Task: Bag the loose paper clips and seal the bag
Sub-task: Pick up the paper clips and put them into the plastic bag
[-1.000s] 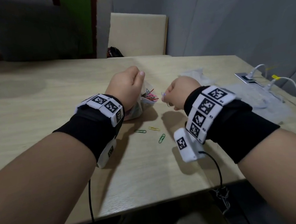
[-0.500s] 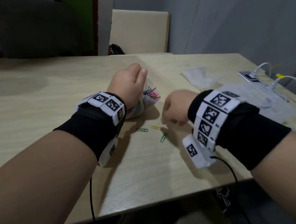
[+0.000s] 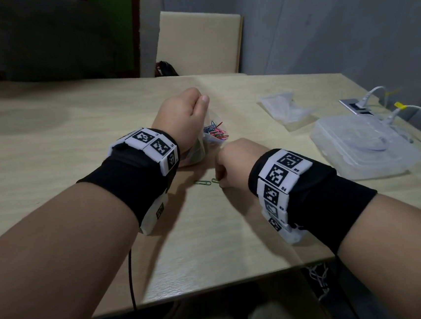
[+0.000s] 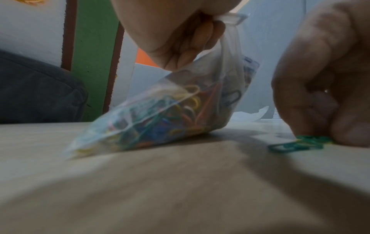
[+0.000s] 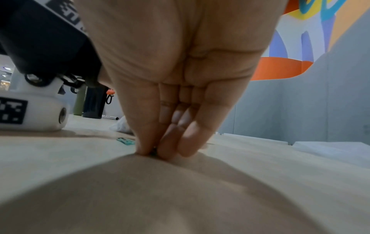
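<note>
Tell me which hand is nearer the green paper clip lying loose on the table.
Right. The right hand has its fingertips down right beside the green paper clip; the left hand is farther back, holding the bag.

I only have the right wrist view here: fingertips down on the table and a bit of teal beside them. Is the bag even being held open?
Observer: The left hand grips the bag by its top edge; its bottom rests on the table.
Operator: Anything in it yet?
Observer: Yes, many coloured clips show through the plastic in the left wrist view.
Operator: How many loose ones are left?
Observer: The head view shows two: a green clip lying free and another at the right hand's fingertips. A third may be hidden under the hand.
</note>
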Motion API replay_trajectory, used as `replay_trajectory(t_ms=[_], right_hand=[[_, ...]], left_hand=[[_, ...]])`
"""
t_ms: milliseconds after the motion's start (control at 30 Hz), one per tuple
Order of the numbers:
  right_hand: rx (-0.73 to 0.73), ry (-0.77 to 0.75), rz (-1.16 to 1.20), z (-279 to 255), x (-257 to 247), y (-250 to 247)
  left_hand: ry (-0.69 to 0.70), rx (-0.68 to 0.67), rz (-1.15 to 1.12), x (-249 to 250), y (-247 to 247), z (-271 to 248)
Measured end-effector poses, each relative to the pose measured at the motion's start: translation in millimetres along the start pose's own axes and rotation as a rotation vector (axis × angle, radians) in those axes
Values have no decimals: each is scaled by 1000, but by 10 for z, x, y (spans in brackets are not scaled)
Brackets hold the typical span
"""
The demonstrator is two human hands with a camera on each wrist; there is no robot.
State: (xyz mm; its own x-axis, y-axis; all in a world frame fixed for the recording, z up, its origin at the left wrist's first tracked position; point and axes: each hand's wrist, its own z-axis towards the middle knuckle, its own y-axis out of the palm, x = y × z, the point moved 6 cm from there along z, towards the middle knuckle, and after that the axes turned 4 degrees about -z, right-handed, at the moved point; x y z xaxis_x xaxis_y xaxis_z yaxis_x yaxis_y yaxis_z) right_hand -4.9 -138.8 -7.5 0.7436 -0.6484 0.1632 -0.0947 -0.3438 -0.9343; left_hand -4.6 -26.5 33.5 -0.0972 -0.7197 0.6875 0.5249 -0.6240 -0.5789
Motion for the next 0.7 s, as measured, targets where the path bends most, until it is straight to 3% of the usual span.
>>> replay_trajectory(t_ms=[300, 467, 700], right_hand=[[-67, 68, 115, 2, 39, 58], [-174, 80, -7, 126, -30, 158], [44, 5, 113, 110, -203, -117]], left_hand=[[-6, -9, 8, 0, 2, 1], [-2, -9, 10, 8, -1, -1], [3, -8, 5, 9, -4, 3]])
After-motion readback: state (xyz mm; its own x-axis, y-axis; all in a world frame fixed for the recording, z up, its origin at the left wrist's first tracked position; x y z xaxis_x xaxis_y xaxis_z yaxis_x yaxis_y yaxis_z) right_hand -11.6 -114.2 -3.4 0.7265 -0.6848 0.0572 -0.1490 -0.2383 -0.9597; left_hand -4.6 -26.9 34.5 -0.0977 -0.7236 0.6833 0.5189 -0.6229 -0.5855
